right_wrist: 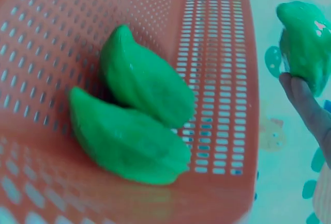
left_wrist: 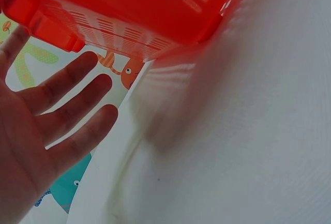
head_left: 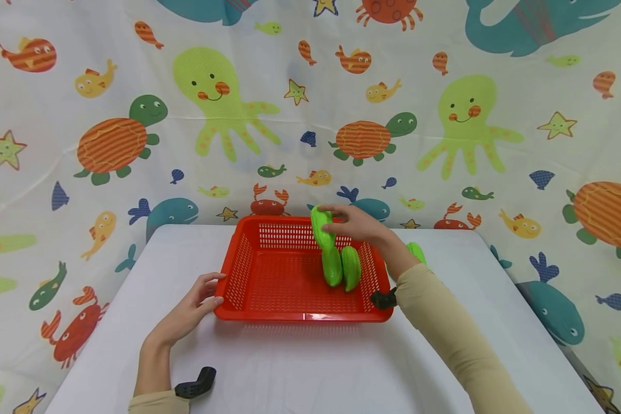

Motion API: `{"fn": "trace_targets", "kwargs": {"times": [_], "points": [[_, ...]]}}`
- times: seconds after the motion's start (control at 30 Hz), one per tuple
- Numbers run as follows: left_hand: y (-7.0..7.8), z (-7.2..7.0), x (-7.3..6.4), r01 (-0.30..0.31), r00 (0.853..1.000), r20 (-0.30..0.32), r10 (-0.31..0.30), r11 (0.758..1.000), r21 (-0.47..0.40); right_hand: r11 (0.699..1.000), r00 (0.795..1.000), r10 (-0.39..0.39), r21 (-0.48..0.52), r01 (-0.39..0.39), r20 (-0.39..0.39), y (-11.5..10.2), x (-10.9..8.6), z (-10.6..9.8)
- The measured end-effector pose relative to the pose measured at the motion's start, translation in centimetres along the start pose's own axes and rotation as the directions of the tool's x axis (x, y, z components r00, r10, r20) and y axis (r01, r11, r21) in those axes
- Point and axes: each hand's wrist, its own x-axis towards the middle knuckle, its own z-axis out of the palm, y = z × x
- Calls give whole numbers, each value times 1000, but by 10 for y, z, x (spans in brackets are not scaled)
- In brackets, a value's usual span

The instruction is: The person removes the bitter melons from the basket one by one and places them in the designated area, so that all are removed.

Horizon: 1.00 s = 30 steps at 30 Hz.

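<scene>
Red basket (head_left: 279, 317): two green fruits (head_left: 351, 269) inside, third fruit (head_left: 319, 227) held above.

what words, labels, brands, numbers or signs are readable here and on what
None can be read.
The red basket and green items show no lettering; the backdrop bears only sea-creature pictures.
Any marking on the black wrist devices is too small to tell.

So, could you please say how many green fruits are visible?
4: one green fruit in the right hand, two in the red basket, one on the white table, partly behind the right arm, which may hide more.
</scene>
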Motion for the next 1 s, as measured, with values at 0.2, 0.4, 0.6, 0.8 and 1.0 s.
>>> {"fn": "trace_targets", "kwargs": {"times": [0.2,0.4,0.6,0.8,1.0], "points": [[2,1,1,3,1000,4,-3,1000,4,992,992,64,112,-52,-110,8,-29,-17],[3,1,1,6,1000,4,-6,1000,7,981,981,90,186,-57,-171,22,-59,-32],[3,0,0,3,1000,3,-3,1000,10,979,958,131,188,-84,-255,35,-88,-42],[2,1,0,2,1000,4,-2,1000,8,977,920,176,180,-118,-350,56,-111,-54],[2,1,1,13,1000,9,-14,1000,21,971,883,223,176,-163,-412,87,-129,-65]]}}
